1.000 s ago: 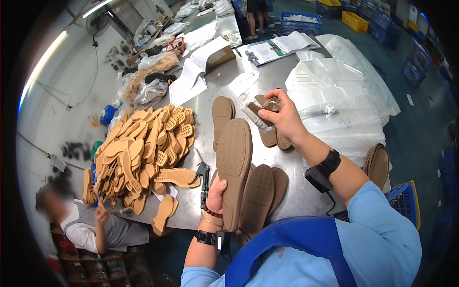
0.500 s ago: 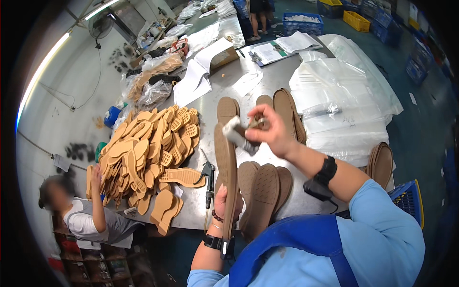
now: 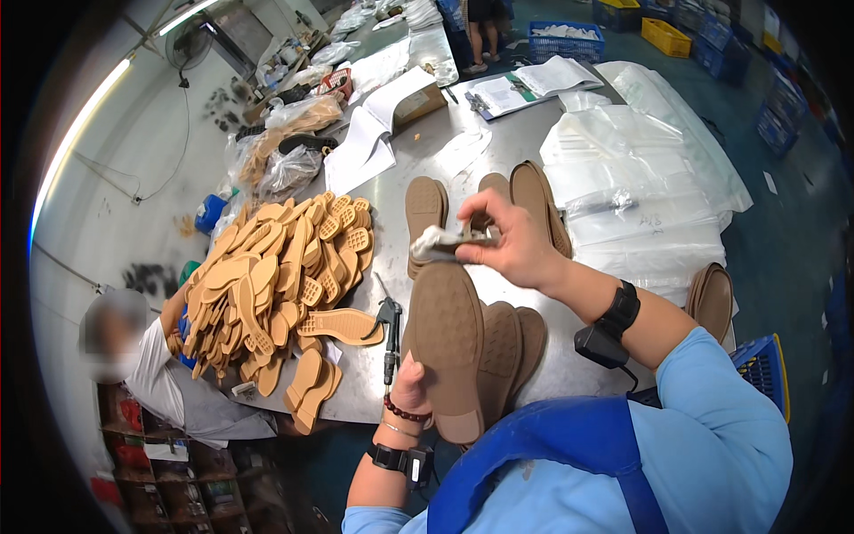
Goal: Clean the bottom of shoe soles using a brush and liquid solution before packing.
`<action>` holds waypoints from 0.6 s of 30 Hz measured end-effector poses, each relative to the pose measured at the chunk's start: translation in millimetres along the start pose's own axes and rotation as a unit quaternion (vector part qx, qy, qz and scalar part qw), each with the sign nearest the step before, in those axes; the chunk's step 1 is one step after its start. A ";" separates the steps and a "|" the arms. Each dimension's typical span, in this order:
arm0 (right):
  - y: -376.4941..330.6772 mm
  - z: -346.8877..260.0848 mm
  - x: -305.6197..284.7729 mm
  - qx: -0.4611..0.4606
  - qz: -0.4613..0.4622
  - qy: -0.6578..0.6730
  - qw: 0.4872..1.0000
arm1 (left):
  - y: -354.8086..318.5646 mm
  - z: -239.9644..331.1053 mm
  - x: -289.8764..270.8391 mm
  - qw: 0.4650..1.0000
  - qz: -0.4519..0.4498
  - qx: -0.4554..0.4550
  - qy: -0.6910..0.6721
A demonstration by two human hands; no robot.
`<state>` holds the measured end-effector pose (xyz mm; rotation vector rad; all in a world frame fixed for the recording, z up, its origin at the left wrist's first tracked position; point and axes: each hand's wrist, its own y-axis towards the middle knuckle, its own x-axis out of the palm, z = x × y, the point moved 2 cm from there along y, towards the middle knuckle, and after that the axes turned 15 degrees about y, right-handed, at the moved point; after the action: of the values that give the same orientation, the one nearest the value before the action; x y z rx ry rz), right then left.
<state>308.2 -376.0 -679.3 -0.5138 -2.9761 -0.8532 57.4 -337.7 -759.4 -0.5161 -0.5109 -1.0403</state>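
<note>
My left hand (image 3: 412, 387) grips a brown shoe sole (image 3: 447, 343) by its left edge near the heel end, with the broad textured face in view. Just above the sole's toe end, the fingers of my right hand (image 3: 516, 240) pinch a crumpled whitish-grey cloth (image 3: 442, 242). Whether the cloth touches the sole I cannot tell. Behind and right of the held sole, more brown soles (image 3: 525, 351) lie overlapping. Farther back are a stack of brown soles (image 3: 425, 209) and another brown group (image 3: 536, 209) beyond my right hand.
A large heap of tan soles (image 3: 267, 276) covers the table's left part. Beside it lies a black air blow gun (image 3: 389, 343). Clear plastic bags (image 3: 623, 169) spread at right; an open clipboard (image 3: 507, 96) lies at the back. A co-worker (image 3: 169, 374) leans in at left.
The held sole has turned from edge-on to show its broad face, and sits a little lower and to the right. My cloth hand has shifted slightly. The co-worker's arm moved behind the heap.
</note>
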 end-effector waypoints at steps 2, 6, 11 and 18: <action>-10.4 -5.8 16.4 -0.056 -0.053 -0.036 0.996 | 5.4 14.3 6.2 0.994 -0.027 0.003 0.104; -21.6 -5.0 20.4 -0.126 -0.022 -0.098 0.987 | 16.1 43.1 27.9 0.987 0.005 0.009 0.163; -37.0 -10.5 21.4 -0.187 -0.020 -0.098 0.977 | 4.4 47.2 35.3 0.988 -0.021 -0.012 0.154; -49.0 -21.9 17.4 -0.178 -0.010 -0.052 0.983 | -1.1 52.2 27.9 0.993 -0.037 0.061 0.094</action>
<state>274.7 -421.0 -684.3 -0.5499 -2.9309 -1.4157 60.1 -324.4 -701.8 -0.2894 -0.4261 -1.1088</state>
